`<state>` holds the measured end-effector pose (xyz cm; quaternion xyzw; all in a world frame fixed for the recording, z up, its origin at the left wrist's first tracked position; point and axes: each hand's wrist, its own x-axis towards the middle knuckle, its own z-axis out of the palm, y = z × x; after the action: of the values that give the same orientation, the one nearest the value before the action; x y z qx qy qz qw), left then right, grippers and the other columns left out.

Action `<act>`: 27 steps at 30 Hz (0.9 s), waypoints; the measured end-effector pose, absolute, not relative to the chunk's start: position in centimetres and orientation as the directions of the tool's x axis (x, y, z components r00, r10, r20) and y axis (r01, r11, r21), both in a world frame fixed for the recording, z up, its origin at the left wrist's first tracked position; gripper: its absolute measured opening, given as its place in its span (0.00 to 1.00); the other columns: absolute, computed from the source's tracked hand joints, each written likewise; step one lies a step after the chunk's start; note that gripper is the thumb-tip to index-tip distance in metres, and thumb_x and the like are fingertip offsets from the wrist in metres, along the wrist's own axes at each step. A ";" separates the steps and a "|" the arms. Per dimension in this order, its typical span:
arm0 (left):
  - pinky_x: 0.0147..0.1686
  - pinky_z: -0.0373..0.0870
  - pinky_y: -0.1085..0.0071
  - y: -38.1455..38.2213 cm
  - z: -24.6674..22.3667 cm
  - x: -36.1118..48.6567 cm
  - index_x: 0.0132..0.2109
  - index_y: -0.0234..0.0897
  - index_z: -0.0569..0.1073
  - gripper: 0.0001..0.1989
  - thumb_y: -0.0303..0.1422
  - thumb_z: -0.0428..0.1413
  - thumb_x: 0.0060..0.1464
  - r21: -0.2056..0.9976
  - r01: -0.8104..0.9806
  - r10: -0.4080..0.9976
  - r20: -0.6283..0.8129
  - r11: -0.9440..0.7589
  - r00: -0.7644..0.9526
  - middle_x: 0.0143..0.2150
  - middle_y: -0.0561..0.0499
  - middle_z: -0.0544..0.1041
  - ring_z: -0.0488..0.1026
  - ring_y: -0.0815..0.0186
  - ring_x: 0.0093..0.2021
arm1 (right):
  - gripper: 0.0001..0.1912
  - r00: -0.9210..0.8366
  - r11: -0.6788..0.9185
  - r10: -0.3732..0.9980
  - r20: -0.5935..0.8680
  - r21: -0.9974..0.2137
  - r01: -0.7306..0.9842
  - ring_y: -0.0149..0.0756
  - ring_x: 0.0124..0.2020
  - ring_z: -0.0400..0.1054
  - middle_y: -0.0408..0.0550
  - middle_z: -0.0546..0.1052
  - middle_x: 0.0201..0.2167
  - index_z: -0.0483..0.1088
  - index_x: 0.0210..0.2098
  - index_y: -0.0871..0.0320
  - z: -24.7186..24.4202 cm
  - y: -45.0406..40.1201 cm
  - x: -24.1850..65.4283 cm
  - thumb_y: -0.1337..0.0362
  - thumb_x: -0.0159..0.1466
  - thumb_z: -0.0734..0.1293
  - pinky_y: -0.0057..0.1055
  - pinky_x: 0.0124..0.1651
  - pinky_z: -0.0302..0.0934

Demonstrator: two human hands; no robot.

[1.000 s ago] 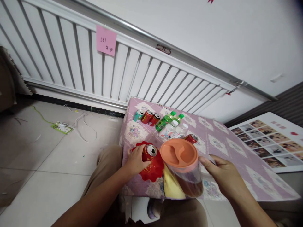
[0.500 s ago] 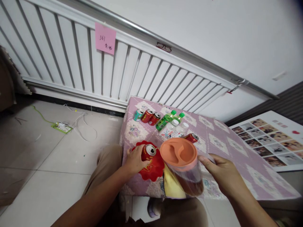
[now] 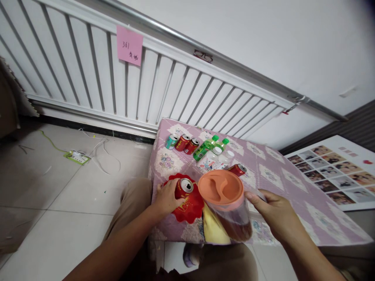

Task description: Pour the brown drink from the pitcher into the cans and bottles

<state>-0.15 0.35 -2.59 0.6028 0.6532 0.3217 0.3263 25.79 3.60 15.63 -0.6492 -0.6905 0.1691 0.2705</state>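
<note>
My left hand is closed around a red drink can with its tab opening facing up. Under the can lies a red scalloped tray with a gold pattern. By its handle, my right hand grips a clear plastic pitcher, which is tilted and has dark brown liquid inside. An orange lid covers the pitcher, and a thin stream runs from its spout side toward the can. A yellow cloth lies beneath the pitcher.
Behind stand a teal can, two red cans, green bottles and white-capped bottles. Another red can is behind the pitcher. A patterned cloth covers the table beside a radiator. A power strip lies on the floor.
The hands, can and pitcher hold nearly the same positions. The view has shifted very slightly.
</note>
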 end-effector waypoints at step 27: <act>0.67 0.55 0.46 0.2 -2.6 -0.2 0.64 0.44 0.62 0.37 0.35 0.67 0.50 0.801 0.595 0.998 -0.043 0.067 -0.055 0.66 0.44 0.72 0.67 0.50 0.66 | 0.26 0.027 0.018 0.997 0.070 -0.574 0.819 0.33 0.24 0.58 0.42 0.65 0.18 0.71 0.18 0.57 16.5 3.3 25.2 0.38 0.49 0.70 0.29 0.26 0.55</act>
<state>-0.17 0.24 -2.60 0.6074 0.6557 0.3123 0.3221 25.21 3.33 16.46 -0.6753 -0.6722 0.1866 0.2393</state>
